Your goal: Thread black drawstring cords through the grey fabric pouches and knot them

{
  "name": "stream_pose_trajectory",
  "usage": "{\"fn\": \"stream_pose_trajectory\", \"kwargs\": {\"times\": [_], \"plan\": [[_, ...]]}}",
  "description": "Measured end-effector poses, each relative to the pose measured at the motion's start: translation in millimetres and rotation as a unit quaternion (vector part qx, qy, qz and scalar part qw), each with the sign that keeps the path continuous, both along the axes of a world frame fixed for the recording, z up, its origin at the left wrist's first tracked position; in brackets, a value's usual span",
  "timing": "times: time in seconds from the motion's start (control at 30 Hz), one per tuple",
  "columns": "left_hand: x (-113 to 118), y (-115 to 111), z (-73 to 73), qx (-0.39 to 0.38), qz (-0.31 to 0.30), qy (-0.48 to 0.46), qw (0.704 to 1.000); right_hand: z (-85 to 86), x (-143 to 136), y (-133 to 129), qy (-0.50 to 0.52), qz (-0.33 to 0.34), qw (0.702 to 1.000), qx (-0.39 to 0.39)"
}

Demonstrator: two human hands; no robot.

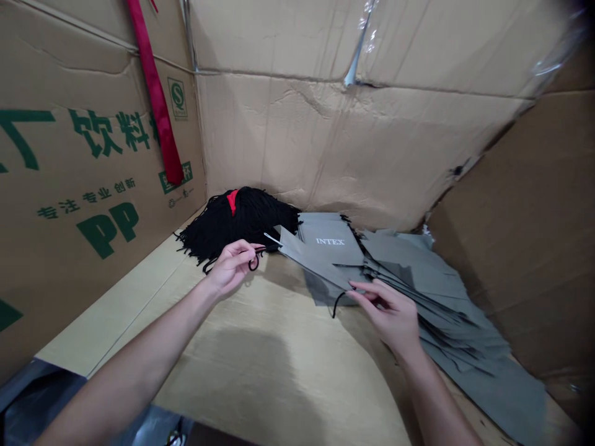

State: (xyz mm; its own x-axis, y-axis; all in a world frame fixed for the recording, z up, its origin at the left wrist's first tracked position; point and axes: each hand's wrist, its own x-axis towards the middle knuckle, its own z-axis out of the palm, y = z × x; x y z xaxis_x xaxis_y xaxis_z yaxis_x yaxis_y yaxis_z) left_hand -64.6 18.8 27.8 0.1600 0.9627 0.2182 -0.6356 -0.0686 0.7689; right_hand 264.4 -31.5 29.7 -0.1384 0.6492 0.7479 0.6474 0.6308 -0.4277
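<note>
My left hand (233,266) is closed in a pinch on a thin needle-like tool (272,239) whose metal tip reaches the pouch's left end. A looped piece of black cord (253,263) hangs at those fingers. My right hand (388,310) pinches the near right corner of a flat grey pouch (309,263), held tilted above the table. A short black cord end (336,306) dangles from that corner. Behind it lies a stack of grey pouches (331,243) printed INTEX. Exactly how cord and tool meet is too small to tell.
A bundle of black cords (246,223) with a red tie lies at the back left. Many loose grey pouches (455,322) spread along the right. Cardboard walls (279,136) enclose the table (242,359) on three sides. A red ribbon (155,93) hangs at left.
</note>
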Motion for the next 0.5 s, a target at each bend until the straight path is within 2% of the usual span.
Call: {"fn": "stream_pose_trajectory", "kwargs": {"times": [0.1,0.2,0.4,0.47,0.5], "plan": [[2.5,2.2,-0.3,0.022,0.04,0.041,0.998,1.3,-0.5,0.4,-0.012,0.007,1.0,0.006],[3.2,4.0,-0.4,0.054,0.109,0.09,0.989,1.5,0.3,1.6,-0.029,0.007,0.999,0.016],[4.3,-4.8,3.1,0.184,0.24,0.219,0.928,-2.0,4.2,3.4,-0.075,-0.003,0.997,0.0],[7.9,-11.2,2.9,0.197,0.237,0.23,0.923,-2.1,4.0,3.1,-0.086,-0.002,0.996,-0.008],[10.3,-14.2,2.1,0.204,0.216,0.233,0.926,-2.0,3.7,2.9,-0.091,0.001,0.996,-0.01]]}}
